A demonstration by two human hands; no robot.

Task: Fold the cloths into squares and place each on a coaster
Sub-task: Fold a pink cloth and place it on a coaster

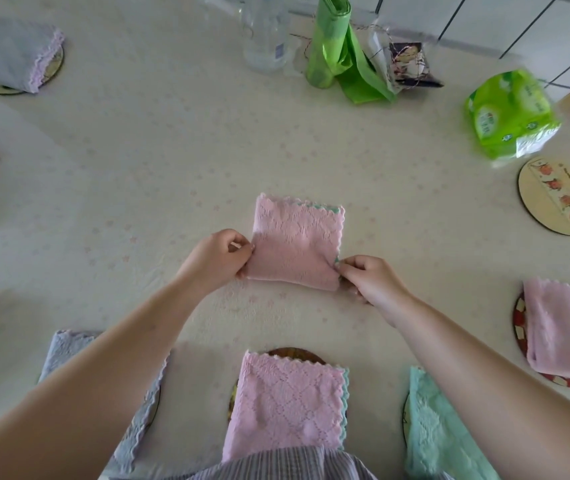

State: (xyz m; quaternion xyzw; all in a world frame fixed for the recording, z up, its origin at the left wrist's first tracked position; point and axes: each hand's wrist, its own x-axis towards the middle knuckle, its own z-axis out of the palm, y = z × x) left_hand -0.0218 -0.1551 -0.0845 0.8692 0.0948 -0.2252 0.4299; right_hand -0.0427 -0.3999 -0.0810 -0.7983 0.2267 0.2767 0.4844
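Fingers (242, 249) of the left hand (219, 259) and of the right hand (368, 277) were pinched on the near corners of a folded pink waffle-knit cloth (297, 242) lying on the bench (138, 202). Folding looked finished; a carry to the bare round wooden coaster (553, 197), far right of the fingers, was judged next.

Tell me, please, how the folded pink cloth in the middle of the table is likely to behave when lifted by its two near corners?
The pink cloth will probably droop, since it is soft, thin fabric lying in loose layers. Its folds may slip open, as only the left hand and right hand pinch the near corners while the far edge lies free. It looks light and unlikely to break.
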